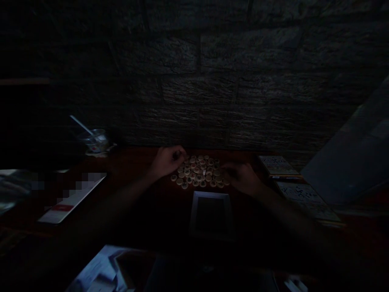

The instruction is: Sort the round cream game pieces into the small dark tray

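A pile of round wooden Chinese chess pieces point(199, 177), some with red and some with dark characters, lies on the dark table near the wall. At the pile's left edge is my left hand point(167, 161), its fingers loosely curved with a gap inside. On the right side, my right hand point(244, 177) reaches in with bent, parted fingers beside the outer pieces. I see no piece held in either hand, though the light is very dim. Just in front of the pile sits a shallow rectangular box or tray point(211, 195) with a pale rim and a dark inside.
Two flat printed boxes point(304, 198) lie to the right, near a pale slanted panel point(349, 150). At the left stand a clear cup with a straw point(97, 142) and a white sheet or card point(65, 207). A rough stone wall point(197, 89) rises behind the table.
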Motion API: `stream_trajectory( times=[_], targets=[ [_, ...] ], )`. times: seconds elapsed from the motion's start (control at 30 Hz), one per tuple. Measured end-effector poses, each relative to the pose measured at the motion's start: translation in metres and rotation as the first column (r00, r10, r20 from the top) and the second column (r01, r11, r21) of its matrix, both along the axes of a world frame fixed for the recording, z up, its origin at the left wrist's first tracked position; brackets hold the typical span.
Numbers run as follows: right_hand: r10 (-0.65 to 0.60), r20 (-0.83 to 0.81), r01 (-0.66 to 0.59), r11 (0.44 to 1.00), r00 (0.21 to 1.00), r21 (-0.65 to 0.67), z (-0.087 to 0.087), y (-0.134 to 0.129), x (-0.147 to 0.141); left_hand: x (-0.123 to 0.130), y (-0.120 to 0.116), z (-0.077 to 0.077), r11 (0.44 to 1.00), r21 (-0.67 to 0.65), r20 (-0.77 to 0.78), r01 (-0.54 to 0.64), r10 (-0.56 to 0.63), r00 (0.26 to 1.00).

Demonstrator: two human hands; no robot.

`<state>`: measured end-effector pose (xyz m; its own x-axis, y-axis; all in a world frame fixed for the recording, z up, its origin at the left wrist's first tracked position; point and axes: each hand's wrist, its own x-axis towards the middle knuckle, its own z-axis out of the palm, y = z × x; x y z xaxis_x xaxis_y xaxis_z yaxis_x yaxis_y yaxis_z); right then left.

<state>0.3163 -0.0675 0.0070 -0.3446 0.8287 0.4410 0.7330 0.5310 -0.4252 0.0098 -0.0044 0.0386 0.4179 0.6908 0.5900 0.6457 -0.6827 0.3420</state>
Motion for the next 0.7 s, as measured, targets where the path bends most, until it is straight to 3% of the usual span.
stream_trajectory(
  times=[0.13, 0.27, 0.5, 0.7],
  targets=[
    [0.015, 0.000, -0.015, 1.000, 1.000, -0.001, 0.000, 0.000, 0.000, 0.001, 0.005, -0.022, 0.998, 0.035, 0.053, -0.056, 0.054, 0.997],
    [0.008, -0.011, -0.008, 1.000, 1.000, 0.001, -0.003, 0.001, 0.002, -0.001, 0.009, -0.040, 0.998, 0.041, 0.007, 0.039, -0.039, 0.999],
    [0.010, -0.027, -0.010, 1.000, 1.000, 0.007, -0.007, 0.004, 0.004, -0.011, 0.014, -0.039, 0.996, 0.028, 0.022, 0.080, -0.081, 0.997],
    [-0.005, -0.021, 0.005, 1.000, 1.000, 0.005, -0.004, 0.002, 0.001, 0.007, 0.014, -0.042, 0.983, -0.066, 0.005, 0.171, -0.171, 0.985]
  ],
)
